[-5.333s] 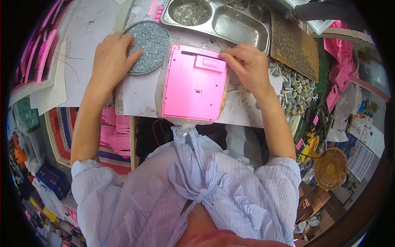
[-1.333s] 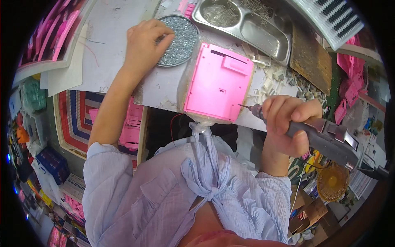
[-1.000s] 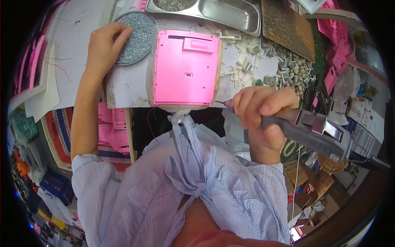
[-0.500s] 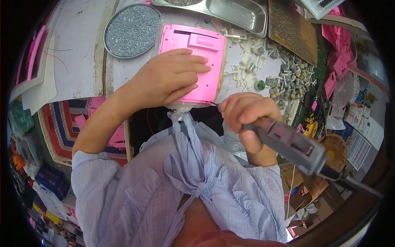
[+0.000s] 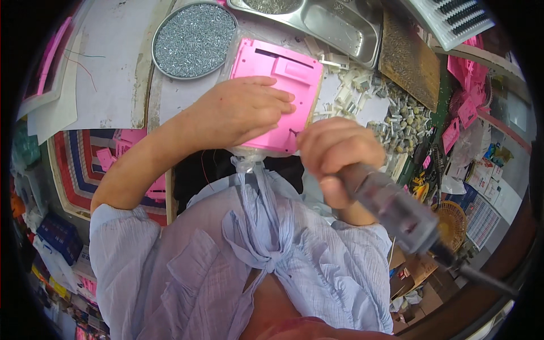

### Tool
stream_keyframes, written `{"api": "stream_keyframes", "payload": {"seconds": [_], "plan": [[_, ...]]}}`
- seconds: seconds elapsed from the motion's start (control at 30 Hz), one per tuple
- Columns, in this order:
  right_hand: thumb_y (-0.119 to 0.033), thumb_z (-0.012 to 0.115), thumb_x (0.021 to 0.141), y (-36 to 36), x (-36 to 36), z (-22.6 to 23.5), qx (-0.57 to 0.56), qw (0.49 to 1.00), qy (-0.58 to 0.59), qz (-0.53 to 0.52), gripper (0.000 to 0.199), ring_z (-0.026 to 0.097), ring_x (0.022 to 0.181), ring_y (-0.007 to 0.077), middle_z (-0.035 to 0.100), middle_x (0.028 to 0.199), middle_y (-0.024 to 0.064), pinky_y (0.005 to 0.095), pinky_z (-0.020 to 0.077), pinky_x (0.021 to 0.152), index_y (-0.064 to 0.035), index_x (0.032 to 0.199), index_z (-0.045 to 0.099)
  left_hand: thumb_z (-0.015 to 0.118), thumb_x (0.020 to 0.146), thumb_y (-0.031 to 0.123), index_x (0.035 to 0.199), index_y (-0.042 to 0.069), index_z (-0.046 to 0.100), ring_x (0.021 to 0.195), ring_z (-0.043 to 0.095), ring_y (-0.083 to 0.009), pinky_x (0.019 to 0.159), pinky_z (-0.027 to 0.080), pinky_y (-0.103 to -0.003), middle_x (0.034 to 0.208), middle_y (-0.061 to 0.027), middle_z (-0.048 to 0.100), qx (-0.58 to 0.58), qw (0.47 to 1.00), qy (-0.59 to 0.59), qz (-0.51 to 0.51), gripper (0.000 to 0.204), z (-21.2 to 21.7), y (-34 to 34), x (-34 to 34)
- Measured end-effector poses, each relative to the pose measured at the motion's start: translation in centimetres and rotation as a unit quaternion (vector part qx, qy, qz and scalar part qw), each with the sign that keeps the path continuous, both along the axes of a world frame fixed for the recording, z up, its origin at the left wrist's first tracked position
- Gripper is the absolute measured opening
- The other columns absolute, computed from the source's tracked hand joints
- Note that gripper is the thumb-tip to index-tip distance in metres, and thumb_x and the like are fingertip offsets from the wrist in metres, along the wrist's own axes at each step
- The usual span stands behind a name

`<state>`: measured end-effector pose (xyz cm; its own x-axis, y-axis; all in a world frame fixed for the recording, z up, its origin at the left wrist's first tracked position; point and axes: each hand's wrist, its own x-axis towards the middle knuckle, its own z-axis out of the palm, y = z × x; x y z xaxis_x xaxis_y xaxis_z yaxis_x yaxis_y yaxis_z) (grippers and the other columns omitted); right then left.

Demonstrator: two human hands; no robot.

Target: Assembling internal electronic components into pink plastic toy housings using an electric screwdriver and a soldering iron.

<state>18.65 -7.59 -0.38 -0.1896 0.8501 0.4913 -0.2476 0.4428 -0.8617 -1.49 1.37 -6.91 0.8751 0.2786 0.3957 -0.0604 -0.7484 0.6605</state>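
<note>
A pink plastic panel (image 5: pixel 306 90) with a slot and a raised block near its far end lies on the bench in front of me. Across its left side rests my left hand (image 5: pixel 249 110), fingers stretched out and lying on the surface. My right hand (image 5: pixel 340 147) is wrapped round a grey electric screwdriver (image 5: pixel 391 204), its cord trailing off to the lower right. The thin dark bit meets the panel near its near right part; whether a screw sits under the tip is too small to tell. Clear plastic film (image 5: pixel 249 161) shows beneath the panel's near edge.
A round dish of small screws (image 5: pixel 195 39) stands at the far left, beside a metal tray (image 5: pixel 343 31). White plastic parts (image 5: pixel 348 96) and small metal-grey pieces (image 5: pixel 405 119) lie to the right, near a brown board (image 5: pixel 409 62). A wicker basket (image 5: pixel 451 221) is farther right.
The screwdriver bit has shifted from the panel's near right corner to a spot slightly farther in. My left hand stays on the panel. The whole view has moved a little.
</note>
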Motion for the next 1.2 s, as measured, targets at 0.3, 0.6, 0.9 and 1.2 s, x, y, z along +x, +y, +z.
{"api": "stream_keyframes", "payload": {"seconds": [0.3, 0.6, 0.9, 1.2], "plan": [[-0.016, 0.071, 0.088, 1.3, 1.3, 1.2, -0.021, 1.000, -0.007, 0.022, 0.024, 0.055, 0.047, 0.0224, 0.054, 0.058, 0.0045, 0.0391, 0.0518, 0.052, -0.0058, 0.079, 0.052, 0.069, 0.085, 0.010, 0.089, 0.004, 0.065, 0.120, 0.066, -0.0273, 0.111, 0.047, -0.048, 0.122, -0.0115, 0.072, 0.008, 1.000, -0.003, 0.008, 0.008, -0.2, -0.1, 0.2], [-0.004, 0.068, 0.083, 4.1, 2.0, 0.6, 0.043, 0.999, -0.024, 0.007, 0.014, 0.056, 0.047, 0.0232, 0.055, 0.059, 0.0070, 0.0369, 0.0509, 0.049, -0.0021, 0.081, 0.054, 0.068, 0.085, 0.009, 0.085, 0.004, 0.062, 0.116, 0.068, -0.0276, 0.107, 0.050, -0.049, 0.119, -0.0108, 0.073, -0.007, 1.000, -0.025, 0.014, 0.008, -0.4, 0.5, 0.5], [-0.014, 0.070, 0.086, 4.5, 1.7, 0.2, 0.011, 0.994, -0.098, 0.041, 0.019, 0.056, 0.047, 0.0225, 0.055, 0.058, 0.0046, 0.0409, 0.0540, 0.056, -0.0051, 0.086, 0.053, 0.068, 0.084, 0.011, 0.085, 0.003, 0.063, 0.114, 0.068, -0.0296, 0.106, 0.051, -0.048, 0.115, -0.0164, 0.072, -0.052, 0.998, -0.040, 0.013, 0.010, -0.6, 0.2, 0.5], [-0.024, 0.072, 0.090, 5.9, 3.3, 2.0, 0.050, 0.995, -0.077, 0.032, 0.022, 0.054, 0.046, 0.0195, 0.056, 0.059, 0.0032, 0.0385, 0.0517, 0.052, -0.0063, 0.092, 0.059, 0.068, 0.085, 0.011, 0.089, 0.003, 0.065, 0.116, 0.067, -0.0285, 0.107, 0.049, -0.046, 0.116, -0.0134, 0.073, -0.010, 1.000, -0.030, 0.001, 0.009, -0.7, 0.9, 0.3]]}}
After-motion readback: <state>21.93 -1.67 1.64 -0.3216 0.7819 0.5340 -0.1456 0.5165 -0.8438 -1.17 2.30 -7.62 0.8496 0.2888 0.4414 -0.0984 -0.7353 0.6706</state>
